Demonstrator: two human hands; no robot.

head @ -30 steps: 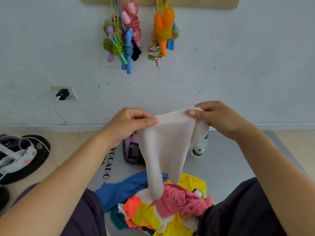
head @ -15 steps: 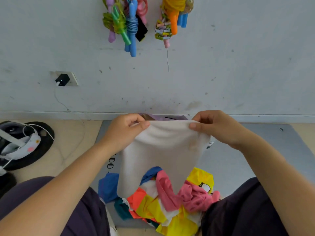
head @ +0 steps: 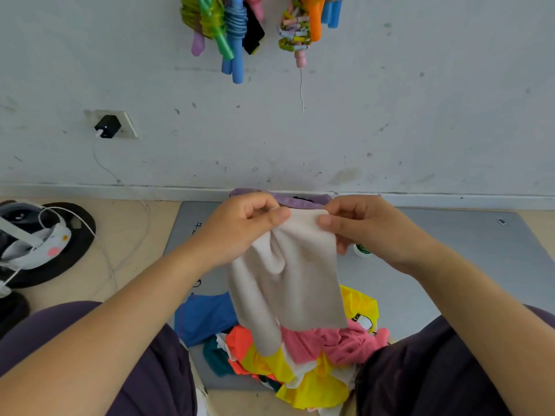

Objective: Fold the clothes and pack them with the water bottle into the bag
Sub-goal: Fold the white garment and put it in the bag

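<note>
I hold a small cream garment (head: 288,274) up in front of me by its top edge. My left hand (head: 240,229) pinches its left corner and my right hand (head: 369,232) pinches its right corner, the two hands close together. Below it, between my knees, lies a heap of clothes: a pink piece (head: 327,343), a blue piece (head: 204,316), yellow and orange pieces (head: 270,364). Behind my hands the purple bag (head: 297,201) shows only its top rim. The water bottle (head: 362,250) is mostly hidden by my right hand; only its green-and-white end shows.
A grey mat (head: 450,265) covers the floor up to the wall. A black round object with a white strap and cable (head: 39,238) lies at the left. A charger is plugged into a wall socket (head: 109,126). Coloured skipping ropes (head: 237,28) hang on the wall above.
My hands have come closer together, so the garment's top edge is now bunched with a fold in the middle. The view has tilted further down towards the floor.
</note>
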